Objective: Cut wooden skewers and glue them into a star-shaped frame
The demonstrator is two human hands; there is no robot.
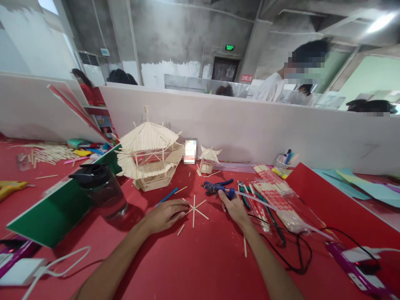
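Six thin wooden sticks form a star (194,208) flat on the red table. My left hand (167,214) lies low at its left side, fingers stretched out and fingertips at the ends of its left sticks; whether they press on a stick is hard to see. My right hand (233,205) is closed around a blue hot glue gun (215,188), its nozzle pointing left, above and right of the star. A long clear glue stick (259,199) trails from the gun's back. Behind stand a large stick pavilion (150,152) and a small stick pavilion (208,158).
A dark-lidded water bottle (104,193) and a green board (46,216) stand at left. Bagged sticks (276,196), pliers (245,196) and black cable (300,250) lie at right. A lit phone (190,151) leans by the white partition (243,129). People are beyond it.
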